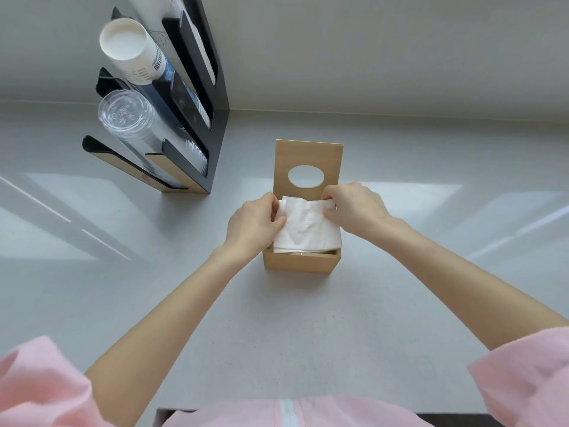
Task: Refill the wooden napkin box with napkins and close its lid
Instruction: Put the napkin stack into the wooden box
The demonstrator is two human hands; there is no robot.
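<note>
A light wooden napkin box (pixel 300 262) stands in the middle of the grey counter. Its lid (pixel 308 155), with an oval hole, is swung up and stands upright at the far side. A stack of white napkins (pixel 308 231) lies across the box's open top, partly inside. My left hand (pixel 254 224) pinches the stack's left edge. My right hand (pixel 354 208) pinches its far right corner, close to the lid.
A black cup dispenser (pixel 212 118) stands at the back left, holding a stack of white paper cups (pixel 132 50) and a stack of clear plastic cups (pixel 129 118). A pale wall runs behind the grey counter (pixel 308 328).
</note>
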